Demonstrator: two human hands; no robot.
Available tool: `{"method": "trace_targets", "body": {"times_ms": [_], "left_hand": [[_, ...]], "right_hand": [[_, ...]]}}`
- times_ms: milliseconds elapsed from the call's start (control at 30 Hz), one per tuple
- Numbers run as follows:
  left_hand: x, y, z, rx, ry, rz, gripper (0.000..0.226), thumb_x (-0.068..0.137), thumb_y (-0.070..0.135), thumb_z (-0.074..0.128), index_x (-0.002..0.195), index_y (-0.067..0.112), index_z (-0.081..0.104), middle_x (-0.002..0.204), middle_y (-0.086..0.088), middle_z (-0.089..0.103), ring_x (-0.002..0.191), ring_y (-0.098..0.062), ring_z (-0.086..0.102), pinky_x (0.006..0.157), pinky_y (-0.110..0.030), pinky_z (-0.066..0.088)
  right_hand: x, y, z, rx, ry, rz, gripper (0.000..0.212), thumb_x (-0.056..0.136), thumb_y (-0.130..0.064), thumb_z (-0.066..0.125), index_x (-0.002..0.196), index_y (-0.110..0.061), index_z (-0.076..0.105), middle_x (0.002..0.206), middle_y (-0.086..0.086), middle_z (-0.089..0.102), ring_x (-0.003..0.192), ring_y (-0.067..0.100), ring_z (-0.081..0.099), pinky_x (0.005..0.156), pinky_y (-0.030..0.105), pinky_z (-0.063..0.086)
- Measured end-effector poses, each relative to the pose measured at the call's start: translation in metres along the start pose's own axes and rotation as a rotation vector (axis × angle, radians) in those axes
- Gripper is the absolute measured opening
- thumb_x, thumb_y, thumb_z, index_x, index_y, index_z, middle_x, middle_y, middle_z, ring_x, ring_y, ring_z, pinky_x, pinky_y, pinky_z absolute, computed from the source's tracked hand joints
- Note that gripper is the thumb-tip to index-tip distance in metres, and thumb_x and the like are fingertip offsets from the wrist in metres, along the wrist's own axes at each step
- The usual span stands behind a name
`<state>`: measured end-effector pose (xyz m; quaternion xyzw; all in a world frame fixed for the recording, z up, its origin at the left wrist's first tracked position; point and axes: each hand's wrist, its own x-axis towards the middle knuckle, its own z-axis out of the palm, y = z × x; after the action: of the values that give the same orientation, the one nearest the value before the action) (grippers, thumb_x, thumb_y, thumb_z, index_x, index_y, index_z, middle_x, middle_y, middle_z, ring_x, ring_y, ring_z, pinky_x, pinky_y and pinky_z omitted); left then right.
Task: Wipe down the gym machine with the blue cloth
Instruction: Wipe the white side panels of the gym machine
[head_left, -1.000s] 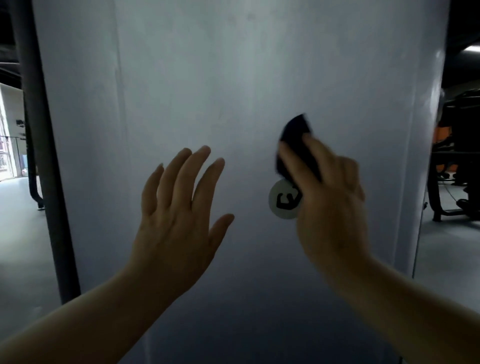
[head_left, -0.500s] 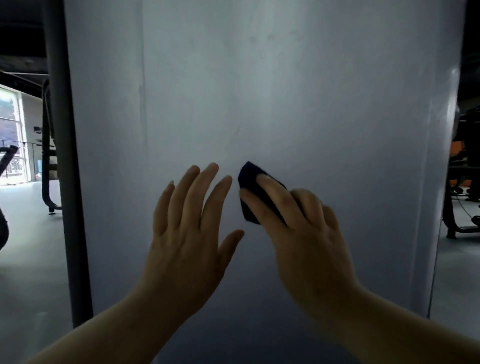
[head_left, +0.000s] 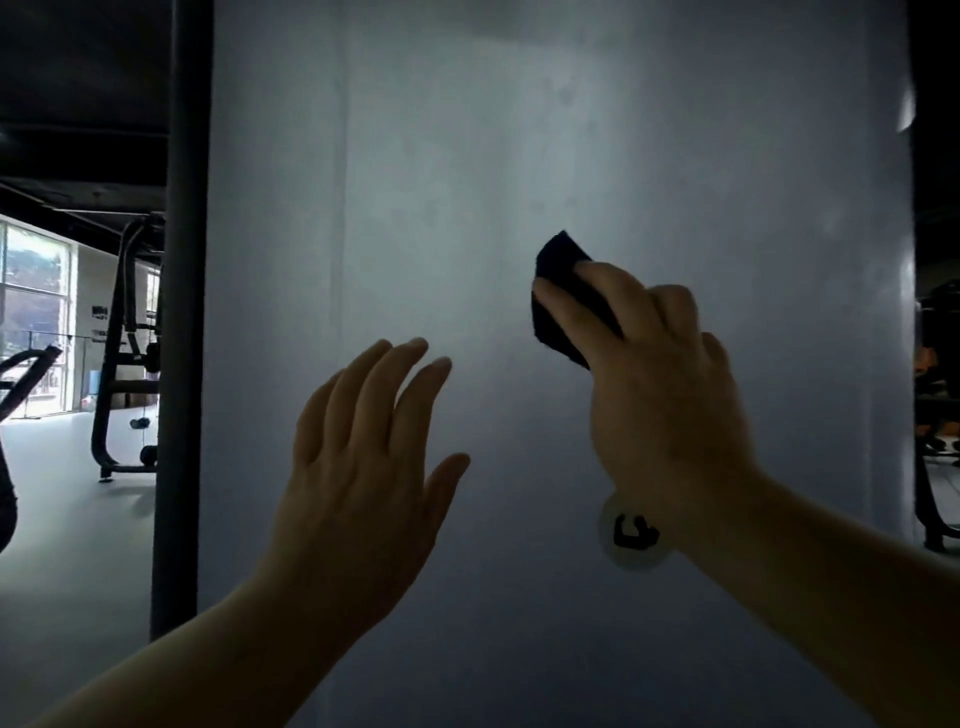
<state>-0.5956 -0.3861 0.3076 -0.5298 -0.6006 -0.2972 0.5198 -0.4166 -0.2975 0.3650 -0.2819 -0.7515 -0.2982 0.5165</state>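
Pale grey panel (head_left: 675, 156) of gym machine fills the view, w/ a dark upright post (head_left: 182, 312) at its left edge. Right hand (head_left: 660, 384) presses the blue cloth (head_left: 558, 291) flat against panel, fingers curled over it, above a round sticker (head_left: 631, 535). Left hand (head_left: 363, 467) raised in front of panel, fingers straight, holding nothing; contact unclear.

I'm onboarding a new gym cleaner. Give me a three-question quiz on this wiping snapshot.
1. Which hand holds the blue cloth?
2. True or false: the left hand grips a spray bottle.
3. The round sticker on the white panel sits: A) above the cloth, B) below the cloth, by the right wrist.

Key: 1. The right. 2. False; its fingers are straight and hold nothing. 3. B.
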Motion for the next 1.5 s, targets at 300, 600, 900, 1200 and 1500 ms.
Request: {"method": "trace_targets", "body": {"times_ms": [300,600,900,1200,1500], "left_hand": [[0.030,-0.016,-0.010,-0.079,0.104,-0.065,0.041,0.098,0.030,0.050,0.132,0.008,0.052,0.144,-0.013,0.044,0.134,-0.030,0.042,0.109,-0.040,0.028],[0.090,-0.030,-0.032,-0.054,0.112,-0.099,0.067,0.087,0.003,0.060,0.149,0.012,0.035,0.137,-0.006,0.051,0.109,-0.023,0.054,0.091,-0.037,0.044],[0.112,-0.034,-0.039,-0.059,0.179,-0.061,0.067,0.087,0.010,0.060,0.148,0.011,0.033,0.134,-0.006,0.051,0.116,-0.023,0.053,0.098,-0.037,0.043],[0.147,-0.030,-0.044,0.102,0.180,0.025,0.058,0.088,0.024,0.053,0.144,0.013,0.042,0.129,-0.008,0.053,0.112,-0.027,0.055,0.090,-0.042,0.047],[0.163,-0.023,-0.039,0.047,0.235,0.050,0.042,0.090,0.022,0.051,0.129,0.008,0.053,0.133,-0.010,0.051,0.119,-0.029,0.052,0.095,-0.042,0.045]], "right_hand": [[0.052,-0.017,-0.012,-0.048,0.029,-0.167,0.080,0.078,0.002,0.049,0.150,-0.028,0.035,0.156,-0.003,0.031,0.115,0.025,0.032,0.082,0.044,0.044],[0.073,-0.035,-0.014,-0.038,0.001,-0.304,0.075,0.079,0.000,0.059,0.146,-0.029,0.042,0.154,-0.007,0.035,0.112,0.026,0.043,0.075,0.039,0.038],[0.098,-0.033,-0.028,-0.031,-0.033,-0.342,0.074,0.089,-0.001,0.050,0.151,-0.036,0.029,0.157,-0.015,0.022,0.115,0.021,0.033,0.079,0.033,0.029],[0.106,-0.010,-0.037,-0.077,-0.037,-0.053,0.085,0.088,-0.001,0.048,0.154,-0.037,0.008,0.160,-0.014,0.004,0.124,0.022,0.028,0.092,0.038,0.043],[0.150,0.039,-0.055,0.029,0.025,0.298,0.086,0.085,0.008,0.040,0.152,-0.041,0.018,0.157,-0.014,0.017,0.128,0.028,0.029,0.095,0.045,0.042]]}}
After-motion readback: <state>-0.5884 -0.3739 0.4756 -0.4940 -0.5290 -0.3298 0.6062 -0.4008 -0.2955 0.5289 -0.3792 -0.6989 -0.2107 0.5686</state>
